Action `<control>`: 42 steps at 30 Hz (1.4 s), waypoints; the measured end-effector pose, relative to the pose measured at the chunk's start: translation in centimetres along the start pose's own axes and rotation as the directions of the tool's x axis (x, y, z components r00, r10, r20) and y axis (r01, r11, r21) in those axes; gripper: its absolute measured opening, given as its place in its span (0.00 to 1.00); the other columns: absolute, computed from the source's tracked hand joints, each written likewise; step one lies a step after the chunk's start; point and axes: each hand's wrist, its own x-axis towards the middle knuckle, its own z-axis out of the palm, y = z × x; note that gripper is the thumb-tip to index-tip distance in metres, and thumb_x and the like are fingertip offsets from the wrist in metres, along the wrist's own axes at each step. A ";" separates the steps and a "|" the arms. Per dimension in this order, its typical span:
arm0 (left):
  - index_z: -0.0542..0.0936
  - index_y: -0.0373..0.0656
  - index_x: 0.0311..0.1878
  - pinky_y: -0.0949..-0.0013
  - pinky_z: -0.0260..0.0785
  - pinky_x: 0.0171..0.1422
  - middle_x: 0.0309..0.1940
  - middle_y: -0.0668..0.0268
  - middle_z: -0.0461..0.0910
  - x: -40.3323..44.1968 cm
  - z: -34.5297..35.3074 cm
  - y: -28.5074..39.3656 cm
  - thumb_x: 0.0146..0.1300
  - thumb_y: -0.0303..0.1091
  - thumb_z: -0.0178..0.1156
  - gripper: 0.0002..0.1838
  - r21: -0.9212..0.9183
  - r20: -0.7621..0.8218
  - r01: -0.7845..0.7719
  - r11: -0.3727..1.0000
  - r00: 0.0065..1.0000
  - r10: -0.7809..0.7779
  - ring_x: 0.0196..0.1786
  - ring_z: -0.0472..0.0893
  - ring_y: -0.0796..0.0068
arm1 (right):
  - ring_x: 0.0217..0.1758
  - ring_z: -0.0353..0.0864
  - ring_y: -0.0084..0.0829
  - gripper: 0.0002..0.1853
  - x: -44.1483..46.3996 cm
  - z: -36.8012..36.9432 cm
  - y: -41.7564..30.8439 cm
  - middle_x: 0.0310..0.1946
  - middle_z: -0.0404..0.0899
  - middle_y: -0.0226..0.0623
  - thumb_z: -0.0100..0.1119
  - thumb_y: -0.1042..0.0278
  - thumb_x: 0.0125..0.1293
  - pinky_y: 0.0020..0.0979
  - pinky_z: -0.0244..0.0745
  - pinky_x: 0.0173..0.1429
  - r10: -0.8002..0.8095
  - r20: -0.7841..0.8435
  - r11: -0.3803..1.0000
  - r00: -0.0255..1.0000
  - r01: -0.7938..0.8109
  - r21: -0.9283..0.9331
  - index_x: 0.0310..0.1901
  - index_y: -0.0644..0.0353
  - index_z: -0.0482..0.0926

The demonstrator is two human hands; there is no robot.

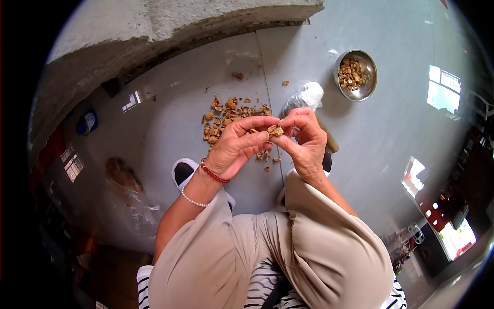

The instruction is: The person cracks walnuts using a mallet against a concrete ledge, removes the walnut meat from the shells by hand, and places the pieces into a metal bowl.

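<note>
Above the floor, between my knees, both hands meet at a cracked walnut (276, 131). My right hand (307, 141) pinches it between thumb and fingertips. The thumb and fingers of my left hand (231, 147) are closed on its other side, with a small brown bit showing by the thumb. A red bead bracelet and a pearl-like one circle my left wrist. Below the hands lies a heap of broken walnut shells (229, 110), partly hidden by the left hand. Walnut pieces (351, 76) fill part of a steel bowl (371, 67) at the upper right.
A clear plastic bag with something white (310, 94) lies beyond my right hand, near a brown rod-like object (329, 138). At the top is a rough concrete ledge (206, 18). A blue container (87, 123) is at far left. Scattered shell bits dot the grey floor (370, 149).
</note>
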 end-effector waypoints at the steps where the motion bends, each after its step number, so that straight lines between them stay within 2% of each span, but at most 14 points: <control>1: 0.77 0.40 0.53 0.74 0.72 0.52 0.46 0.66 0.79 0.1 -0.1 -0.2 0.63 0.30 0.59 0.15 -0.005 0.006 -0.009 1.000 1.000 0.010 0.48 0.77 0.79 | 0.32 0.72 0.16 0.14 0.0 0.1 0.1 0.37 0.68 0.32 0.68 0.83 0.46 0.17 0.70 0.32 -0.007 -0.005 1.000 1.000 0.007 -0.014 0.37 0.62 0.78; 5: 0.77 0.40 0.52 0.74 0.73 0.52 0.45 0.66 0.79 0.6 -0.6 -0.6 0.62 0.30 0.59 0.14 -0.066 0.010 -0.018 0.998 1.000 0.019 0.46 0.79 0.78 | 0.30 0.72 0.17 0.15 0.3 -0.1 0.3 0.37 0.68 0.32 0.68 0.80 0.46 0.17 0.69 0.30 -0.070 0.033 0.991 0.997 0.074 -0.116 0.38 0.62 0.78; 7: 0.77 0.39 0.50 0.73 0.74 0.52 0.44 0.65 0.79 0.6 -0.6 0.0 0.62 0.29 0.60 0.14 -0.084 -0.002 -0.004 0.996 1.000 0.004 0.45 0.80 0.77 | 0.29 0.72 0.17 0.16 0.3 0.0 -0.4 0.36 0.69 0.32 0.69 0.78 0.46 0.17 0.69 0.30 -0.037 0.027 0.986 0.999 0.041 -0.164 0.39 0.62 0.79; 11: 0.78 0.38 0.49 0.70 0.75 0.53 0.43 0.64 0.79 0.4 -0.3 0.4 0.61 0.29 0.61 0.13 0.050 -0.055 -0.042 0.998 0.997 0.045 0.45 0.80 0.75 | 0.25 0.71 0.18 0.14 0.4 0.0 -1.2 0.33 0.72 0.33 0.68 0.76 0.49 0.17 0.68 0.29 -0.072 0.052 0.963 0.996 0.083 -0.256 0.39 0.63 0.80; 14: 0.78 0.37 0.49 0.69 0.76 0.53 0.43 0.64 0.79 0.5 -0.3 0.5 0.61 0.29 0.61 0.13 0.107 -0.062 -0.053 0.993 0.996 0.060 0.45 0.80 0.75 | 0.25 0.74 0.20 0.09 0.8 0.0 -1.4 0.29 0.75 0.34 0.66 0.77 0.50 0.19 0.71 0.30 -0.052 0.121 0.933 0.991 0.091 -0.349 0.36 0.64 0.81; 17: 0.78 0.37 0.49 0.69 0.75 0.53 0.43 0.64 0.80 0.6 -0.4 0.4 0.62 0.28 0.60 0.13 0.070 -0.091 -0.067 0.995 0.993 0.073 0.45 0.80 0.75 | 0.27 0.78 0.23 0.07 0.8 0.5 -1.5 0.29 0.77 0.36 0.64 0.79 0.51 0.22 0.75 0.31 -0.024 0.074 0.958 0.997 0.044 -0.284 0.34 0.65 0.81; 19: 0.78 0.36 0.49 0.69 0.75 0.53 0.42 0.64 0.80 0.6 -0.2 0.4 0.62 0.28 0.60 0.12 0.005 -0.101 -0.065 0.998 0.993 0.065 0.45 0.80 0.75 | 0.28 0.79 0.25 0.07 0.9 0.5 -1.5 0.29 0.78 0.37 0.64 0.80 0.51 0.23 0.76 0.33 -0.060 0.091 0.942 0.994 0.086 -0.324 0.34 0.65 0.81; 22: 0.77 0.36 0.50 0.68 0.74 0.54 0.44 0.62 0.79 0.7 -0.5 -0.2 0.63 0.29 0.59 0.13 0.038 -0.110 -0.099 0.994 0.989 0.103 0.46 0.79 0.75 | 0.28 0.81 0.27 0.07 0.8 0.6 -1.5 0.29 0.77 0.38 0.63 0.81 0.51 0.24 0.77 0.33 -0.113 0.102 0.909 0.988 0.144 -0.390 0.34 0.66 0.80; 26: 0.78 0.36 0.47 0.71 0.73 0.52 0.40 0.65 0.79 0.8 -0.1 -0.1 0.62 0.28 0.60 0.11 0.043 -0.148 -0.121 0.992 0.981 0.126 0.44 0.79 0.77 | 0.28 0.81 0.29 0.08 1.0 0.8 -1.5 0.28 0.77 0.39 0.61 0.82 0.51 0.24 0.77 0.33 -0.148 0.132 0.873 0.980 0.192 -0.449 0.35 0.66 0.79; 37: 0.76 0.35 0.49 0.72 0.73 0.52 0.42 0.63 0.79 0.9 -0.4 -0.6 0.64 0.28 0.58 0.12 0.164 -0.218 -0.095 0.982 0.967 0.130 0.44 0.79 0.76 | 0.25 0.79 0.29 0.06 0.8 1.0 -0.9 0.26 0.75 0.38 0.60 0.80 0.54 0.26 0.75 0.30 -0.143 0.098 0.849 0.985 0.173 -0.499 0.34 0.66 0.77; 40: 0.78 0.35 0.46 0.75 0.75 0.48 0.38 0.66 0.78 0.9 0.3 -0.5 0.60 0.29 0.62 0.12 0.143 -0.224 -0.130 0.981 0.961 0.160 0.40 0.80 0.78 | 0.24 0.79 0.29 0.05 0.9 1.0 -1.0 0.25 0.75 0.38 0.60 0.79 0.54 0.26 0.75 0.29 -0.143 0.096 0.844 0.985 0.172 -0.508 0.33 0.65 0.76; 42: 0.78 0.35 0.47 0.74 0.75 0.50 0.38 0.65 0.78 0.9 0.4 -0.4 0.60 0.29 0.63 0.13 0.135 -0.213 -0.125 0.983 0.965 0.152 0.41 0.80 0.77 | 0.24 0.79 0.29 0.05 0.9 1.0 -1.0 0.25 0.75 0.38 0.60 0.79 0.53 0.26 0.75 0.29 -0.135 0.088 0.845 0.987 0.162 -0.509 0.33 0.65 0.76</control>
